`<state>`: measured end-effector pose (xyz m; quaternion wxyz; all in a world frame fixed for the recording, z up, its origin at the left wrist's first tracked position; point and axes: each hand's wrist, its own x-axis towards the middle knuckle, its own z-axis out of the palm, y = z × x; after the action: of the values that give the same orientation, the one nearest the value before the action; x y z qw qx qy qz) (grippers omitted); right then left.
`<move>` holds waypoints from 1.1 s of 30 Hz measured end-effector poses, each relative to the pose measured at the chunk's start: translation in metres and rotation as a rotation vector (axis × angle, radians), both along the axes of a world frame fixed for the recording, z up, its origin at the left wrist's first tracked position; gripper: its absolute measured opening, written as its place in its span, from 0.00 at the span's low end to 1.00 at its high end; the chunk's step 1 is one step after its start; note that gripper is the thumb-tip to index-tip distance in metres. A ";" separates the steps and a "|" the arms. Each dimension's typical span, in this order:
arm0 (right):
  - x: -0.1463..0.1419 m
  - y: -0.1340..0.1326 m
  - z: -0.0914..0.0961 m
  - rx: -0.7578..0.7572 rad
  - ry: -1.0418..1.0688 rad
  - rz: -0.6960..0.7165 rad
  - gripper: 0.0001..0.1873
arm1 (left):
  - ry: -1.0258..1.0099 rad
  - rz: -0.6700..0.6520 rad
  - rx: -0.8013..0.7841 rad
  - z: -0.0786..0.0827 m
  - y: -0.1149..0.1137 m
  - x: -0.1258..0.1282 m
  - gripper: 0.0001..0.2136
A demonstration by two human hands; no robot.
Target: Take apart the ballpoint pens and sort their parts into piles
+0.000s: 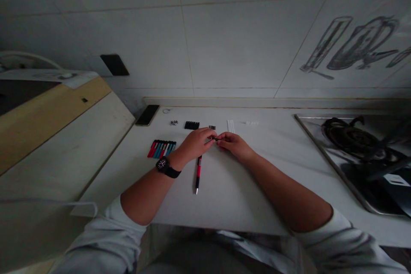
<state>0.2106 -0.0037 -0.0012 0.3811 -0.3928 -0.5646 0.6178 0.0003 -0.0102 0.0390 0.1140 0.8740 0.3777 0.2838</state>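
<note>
Our left hand (pixel 198 140) and right hand (pixel 236 145), nearly closed, pinch the slim dark piece (pixel 216 139) we should keep straight.

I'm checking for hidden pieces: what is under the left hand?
Part of a red-and-black pen shows, running out from beneath the left hand. Its far end is covered, and whatever else the hand hides cannot be seen.

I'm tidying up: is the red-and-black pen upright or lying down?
Lying down: the pen stretches flat along the white counter.
</note>
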 end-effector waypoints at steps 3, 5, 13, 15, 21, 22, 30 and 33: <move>0.001 0.001 -0.002 -0.006 -0.016 -0.005 0.20 | -0.028 -0.008 0.002 0.002 -0.001 -0.001 0.08; 0.001 0.002 -0.005 -0.018 -0.021 -0.002 0.20 | -0.047 0.003 0.012 0.004 -0.002 -0.002 0.08; 0.001 0.004 -0.012 -0.051 0.021 0.005 0.19 | -0.088 0.084 0.079 0.010 -0.001 -0.010 0.09; 0.000 0.003 -0.012 -0.061 0.025 -0.005 0.20 | -0.091 0.157 0.106 0.013 0.003 -0.016 0.11; -0.002 0.003 -0.014 -0.083 0.076 0.008 0.19 | -0.007 0.305 0.132 0.020 0.030 -0.032 0.07; -0.002 0.003 -0.014 -0.081 0.084 0.009 0.19 | 0.028 0.308 0.136 0.018 0.035 -0.032 0.07; -0.002 0.001 -0.005 0.051 0.005 -0.019 0.17 | 0.373 0.243 0.199 -0.011 0.065 -0.029 0.03; -0.002 0.000 -0.003 0.035 0.022 -0.020 0.17 | 0.418 0.254 0.173 -0.018 0.066 -0.033 0.04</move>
<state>0.2088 -0.0041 -0.0038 0.4002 -0.3846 -0.5673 0.6083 -0.0327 0.0557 0.0211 -0.0782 0.8656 0.4743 0.1402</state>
